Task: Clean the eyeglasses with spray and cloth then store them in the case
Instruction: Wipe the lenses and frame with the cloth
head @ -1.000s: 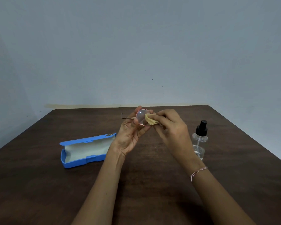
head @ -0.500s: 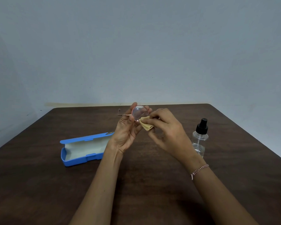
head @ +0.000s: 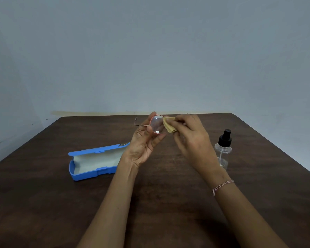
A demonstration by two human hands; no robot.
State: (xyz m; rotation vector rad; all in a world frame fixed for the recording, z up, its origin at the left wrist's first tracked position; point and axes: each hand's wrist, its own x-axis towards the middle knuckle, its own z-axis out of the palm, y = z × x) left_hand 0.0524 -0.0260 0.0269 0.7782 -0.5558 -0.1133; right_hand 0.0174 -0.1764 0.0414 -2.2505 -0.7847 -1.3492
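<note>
At centre frame, above the table (head: 168, 203), the left hand (head: 143, 145) is pinching the eyeglasses (head: 157, 124) while the right hand (head: 190, 138) is gripping a yellow cloth (head: 169, 125) against the lens; the case (head: 93, 161) is lying open at left.

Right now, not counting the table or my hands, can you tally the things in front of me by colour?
Blue: 1, the open case
Tan: 1, the cloth in the right hand
Pink-rimmed: 1, the eyeglasses in the left hand
Clear with black top: 1, the spray bottle
Total: 4
</note>
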